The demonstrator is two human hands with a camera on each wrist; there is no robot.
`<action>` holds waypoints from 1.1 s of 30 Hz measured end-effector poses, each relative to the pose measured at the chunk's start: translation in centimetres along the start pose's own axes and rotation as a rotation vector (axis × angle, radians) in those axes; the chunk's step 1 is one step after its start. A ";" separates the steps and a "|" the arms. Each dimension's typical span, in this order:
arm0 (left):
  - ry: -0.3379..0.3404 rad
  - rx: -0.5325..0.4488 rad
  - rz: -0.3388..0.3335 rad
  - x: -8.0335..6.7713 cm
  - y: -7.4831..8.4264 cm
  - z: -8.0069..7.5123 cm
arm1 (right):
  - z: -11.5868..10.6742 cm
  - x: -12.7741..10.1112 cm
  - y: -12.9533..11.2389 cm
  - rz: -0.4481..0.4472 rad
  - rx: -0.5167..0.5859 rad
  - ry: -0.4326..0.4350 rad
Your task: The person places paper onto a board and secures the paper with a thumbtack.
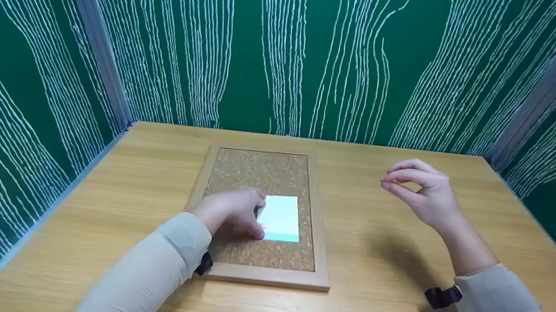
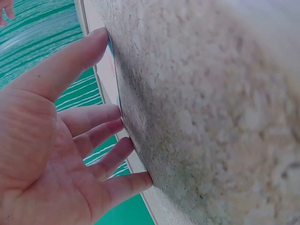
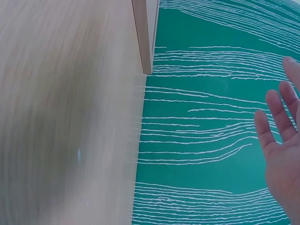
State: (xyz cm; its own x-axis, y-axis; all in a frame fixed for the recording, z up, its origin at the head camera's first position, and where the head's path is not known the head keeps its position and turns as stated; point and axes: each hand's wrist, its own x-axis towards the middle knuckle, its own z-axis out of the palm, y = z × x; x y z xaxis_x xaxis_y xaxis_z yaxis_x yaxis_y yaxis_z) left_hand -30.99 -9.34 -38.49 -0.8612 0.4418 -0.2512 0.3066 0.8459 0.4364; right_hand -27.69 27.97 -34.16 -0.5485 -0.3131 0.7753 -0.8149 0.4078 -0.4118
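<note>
While pressing on the board, left hand (image 1: 233, 208): fingers straight, tips down on the left edge of the white card (image 1: 281, 218); nothing gripped.
Left fingers (image 2: 101, 136): spread in the left wrist view, tips touching the cork surface beside the card's edge.
Right hand (image 1: 421, 189): raised above the table, well apart from the board, thumb and forefinger pinched on a thin pin (image 1: 385, 181); other fingers curled loosely above.
Right wrist view: only straight fingers (image 3: 276, 117) seen against the green wall; pin hidden there.
White card: flat on the cork board (image 1: 265, 175), in its lower middle part, a light blue strip along its near edge.
Cork board: wooden-framed, lying flat at the middle of the table, long side running away from the person.
Sleeves: pale beige on both arms, dark wrist strap (image 1: 443, 296) on the right.
Table (image 1: 371, 300): light wood grain.
Walls (image 1: 289, 48): dark green with white wavy lines, on three sides.
</note>
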 end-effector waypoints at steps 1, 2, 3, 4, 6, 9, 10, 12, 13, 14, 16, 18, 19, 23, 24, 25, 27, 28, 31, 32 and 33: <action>0.000 -0.004 0.000 0.0 0.0 0.0 | 0.1 0.0 0.0 0.015 0.005 -0.002; -0.001 -0.013 -0.003 -0.1 0.0 0.0 | 0.2 0.1 0.0 0.029 0.009 -0.002; -0.001 -0.018 -0.005 -0.1 0.0 0.0 | 0.4 0.1 0.1 0.046 0.013 -0.002; -0.001 -0.018 -0.006 -0.1 -0.1 0.0 | 0.6 0.2 0.3 0.064 0.018 -0.003; 0.000 -0.007 -0.010 -0.2 0.0 0.0 | 1.0 0.3 0.9 0.093 0.023 -0.008; 0.003 0.030 0.002 -0.1 0.1 -0.1 | 1.6 0.4 2.2 0.138 0.047 -0.012; 0.006 0.048 0.006 -0.1 0.2 -0.1 | 1.8 0.5 2.7 0.154 0.057 -0.012; 0.009 0.067 0.010 0.0 0.2 -0.2 | 2.2 0.7 3.2 0.191 0.069 -0.017; 0.009 0.076 0.010 0.0 0.3 -0.2 | 2.4 0.9 3.3 0.207 0.074 -0.021; 0.009 0.085 0.013 0.0 0.3 -0.2 | 2.6 1.1 3.4 0.221 0.075 -0.029; 0.005 0.071 0.001 0.0 0.2 -0.3 | 3.0 1.5 3.4 0.245 0.064 -0.059; -0.001 0.059 -0.007 -0.1 0.2 -0.3 | 3.4 2.0 3.4 0.261 0.048 -0.095; -0.001 0.056 -0.010 -0.1 0.2 -0.3 | 3.6 2.3 3.4 0.271 0.043 -0.110; -0.005 0.045 -0.011 -0.1 0.2 -0.4 | 4.2 3.3 3.2 0.328 0.046 -0.149; -0.008 0.044 -0.008 -0.1 0.3 -0.4 | 4.4 3.5 3.2 0.346 0.050 -0.157; -0.011 0.044 -0.007 -0.1 0.3 -0.4 | 4.5 3.7 3.2 0.368 0.056 -0.166; -0.014 0.046 -0.003 -0.1 0.3 -0.5 | 4.8 4.1 3.0 0.407 0.067 -0.186; -0.016 0.046 -0.001 -0.1 0.3 -0.5 | 4.9 4.3 3.0 0.426 0.070 -0.196; -0.017 0.038 -0.002 -0.2 0.3 -0.6 | 5.4 4.9 3.0 0.462 0.082 -0.225; -0.016 0.039 -0.002 -0.3 0.3 -0.6 | 5.6 5.1 2.9 0.470 0.085 -0.234; -0.017 0.035 -0.005 -0.3 0.3 -0.6 | 5.9 5.2 2.9 0.478 0.088 -0.242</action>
State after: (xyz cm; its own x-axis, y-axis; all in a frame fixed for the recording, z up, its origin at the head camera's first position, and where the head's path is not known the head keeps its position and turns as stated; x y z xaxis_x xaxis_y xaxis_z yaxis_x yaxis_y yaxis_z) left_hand -30.91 -9.36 -37.76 -0.8559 0.4425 -0.2676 0.3168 0.8577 0.4050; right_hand -34.02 22.48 -34.10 -0.8807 -0.3030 0.3640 -0.4712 0.4833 -0.7378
